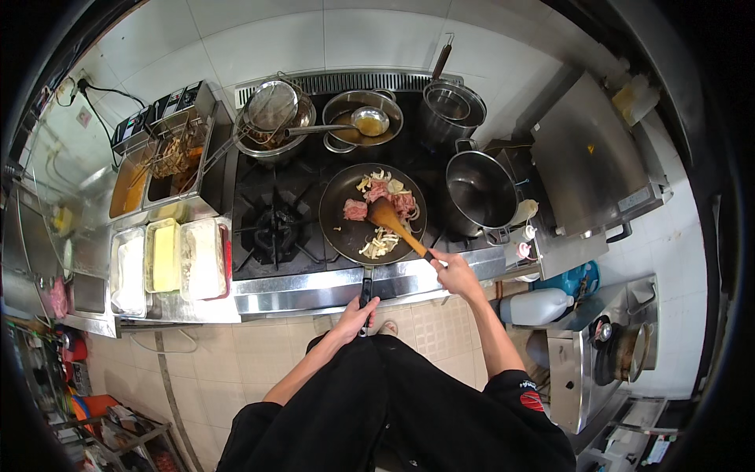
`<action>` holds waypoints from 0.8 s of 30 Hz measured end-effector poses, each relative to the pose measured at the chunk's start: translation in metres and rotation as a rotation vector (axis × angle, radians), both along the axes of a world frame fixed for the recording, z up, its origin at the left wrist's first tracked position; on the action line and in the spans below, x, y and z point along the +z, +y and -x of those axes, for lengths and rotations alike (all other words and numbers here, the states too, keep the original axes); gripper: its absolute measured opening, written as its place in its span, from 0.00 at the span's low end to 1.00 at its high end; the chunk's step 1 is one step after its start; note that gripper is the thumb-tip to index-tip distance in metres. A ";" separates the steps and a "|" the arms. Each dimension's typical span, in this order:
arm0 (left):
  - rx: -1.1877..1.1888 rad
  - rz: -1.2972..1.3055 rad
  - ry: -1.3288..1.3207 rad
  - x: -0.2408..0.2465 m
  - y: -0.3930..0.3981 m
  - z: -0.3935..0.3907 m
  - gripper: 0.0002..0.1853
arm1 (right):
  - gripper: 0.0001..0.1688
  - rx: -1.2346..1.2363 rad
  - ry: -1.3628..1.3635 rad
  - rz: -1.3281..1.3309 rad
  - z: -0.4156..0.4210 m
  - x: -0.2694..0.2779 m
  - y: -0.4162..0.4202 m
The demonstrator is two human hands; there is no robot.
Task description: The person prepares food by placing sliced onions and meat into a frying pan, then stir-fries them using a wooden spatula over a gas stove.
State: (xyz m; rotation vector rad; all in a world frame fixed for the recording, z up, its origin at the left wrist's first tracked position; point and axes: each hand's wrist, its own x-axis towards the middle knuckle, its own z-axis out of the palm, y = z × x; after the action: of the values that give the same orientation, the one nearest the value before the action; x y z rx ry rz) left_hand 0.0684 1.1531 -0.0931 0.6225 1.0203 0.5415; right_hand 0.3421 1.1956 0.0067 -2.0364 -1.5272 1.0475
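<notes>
A dark frying pan (339,236) sits on the front of the stove, and my left hand (355,315) grips its black handle (366,289). In my right hand (454,272) is a wooden spatula (401,229), its broad blade resting among the food in the pan. Pieces of pinkish raw-looking meat (355,209) lie by the blade, with more meat to its right. Pale sliced pieces (380,243), perhaps mushroom or onion, are heaped near the pan's front edge and scattered at the back. The blade hides part of the food.
Behind the pan stands a pot (336,106) with a ladle (370,123) across it. An open deep pot (481,183) is close on the right. An unused burner (275,224), deep fryer (177,159) and trays of powder (200,259) lie left. A strainer (272,106) tops another pot.
</notes>
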 end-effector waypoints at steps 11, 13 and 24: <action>0.005 0.009 -0.013 -0.008 -0.001 0.001 0.15 | 0.25 -0.116 0.504 0.247 0.053 0.017 0.007; 0.002 0.018 -0.017 -0.006 0.000 0.000 0.15 | 0.27 -0.079 0.386 0.151 0.065 0.011 0.017; 0.023 0.022 0.008 -0.002 0.000 0.000 0.14 | 0.21 0.085 -0.194 -0.331 0.078 -0.025 0.043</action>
State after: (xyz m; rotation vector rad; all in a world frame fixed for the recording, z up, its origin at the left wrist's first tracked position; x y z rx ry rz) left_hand 0.0687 1.1527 -0.0949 0.5944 1.0407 0.5472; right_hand 0.2638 1.2387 -0.0186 -1.8969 -1.7633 0.5876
